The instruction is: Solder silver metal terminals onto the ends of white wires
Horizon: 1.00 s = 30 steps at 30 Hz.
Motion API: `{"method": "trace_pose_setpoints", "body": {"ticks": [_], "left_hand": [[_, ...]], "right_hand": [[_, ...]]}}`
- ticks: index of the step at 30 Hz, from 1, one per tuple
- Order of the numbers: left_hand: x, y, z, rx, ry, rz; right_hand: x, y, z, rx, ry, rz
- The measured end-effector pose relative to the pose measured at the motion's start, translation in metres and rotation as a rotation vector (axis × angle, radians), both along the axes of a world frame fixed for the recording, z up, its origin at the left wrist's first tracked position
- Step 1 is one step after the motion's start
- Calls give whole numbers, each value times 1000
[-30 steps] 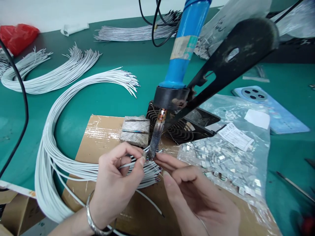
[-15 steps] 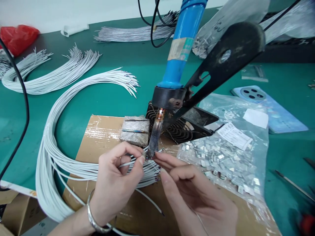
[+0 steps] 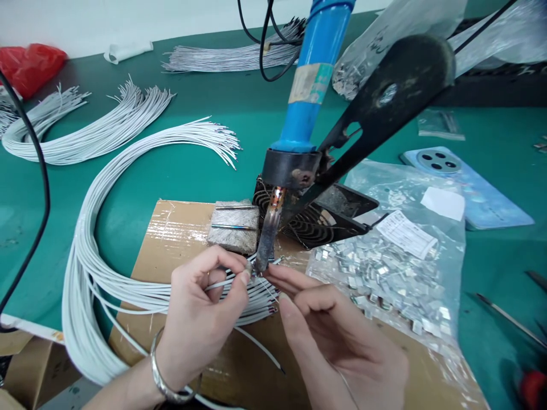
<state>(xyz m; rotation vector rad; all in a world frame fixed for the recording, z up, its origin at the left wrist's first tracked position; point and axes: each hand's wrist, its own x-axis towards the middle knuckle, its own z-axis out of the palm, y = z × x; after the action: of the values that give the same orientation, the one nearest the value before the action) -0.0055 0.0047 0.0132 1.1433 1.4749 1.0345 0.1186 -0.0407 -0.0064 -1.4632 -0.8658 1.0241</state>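
Note:
My left hand (image 3: 209, 310) pinches a white wire (image 3: 219, 284) between thumb and forefinger, its end right at the soldering iron tip (image 3: 261, 265). The blue-handled soldering iron (image 3: 305, 97) points downward in a black metal holder (image 3: 384, 94). Closed around a thin strand of solder wire (image 3: 348, 387), my right hand (image 3: 337, 336) has its fingertips just right of the tip. What sits exactly under the tip is too small to make out. Beneath both hands, the ends of a bundle of white wires (image 3: 85, 250) lie on a cardboard sheet (image 3: 239, 370).
Behind the tip are a wire-wrapped block (image 3: 234, 239) and a small black fan (image 3: 314, 225). At right lie a plastic bag of small metal pieces (image 3: 384, 273), a blue phone (image 3: 482, 188) and a screwdriver-like tool (image 3: 510, 319). More wire bundles (image 3: 106, 134) lie farther back.
Almost nothing differs. The whole view has shifted slightly, and both hands keep their places at the iron tip.

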Motion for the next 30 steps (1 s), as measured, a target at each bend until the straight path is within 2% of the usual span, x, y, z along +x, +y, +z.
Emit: {"method": "trace_pose_setpoints", "body": {"ticks": [20,30], "left_hand": [[1,-1,-1,17,-23,18],[-1,-3,-2,18,-25,-2]], "right_hand": [[-2,1,0,54,-1,-32],[0,0,-3,16,-32,-12]]}}
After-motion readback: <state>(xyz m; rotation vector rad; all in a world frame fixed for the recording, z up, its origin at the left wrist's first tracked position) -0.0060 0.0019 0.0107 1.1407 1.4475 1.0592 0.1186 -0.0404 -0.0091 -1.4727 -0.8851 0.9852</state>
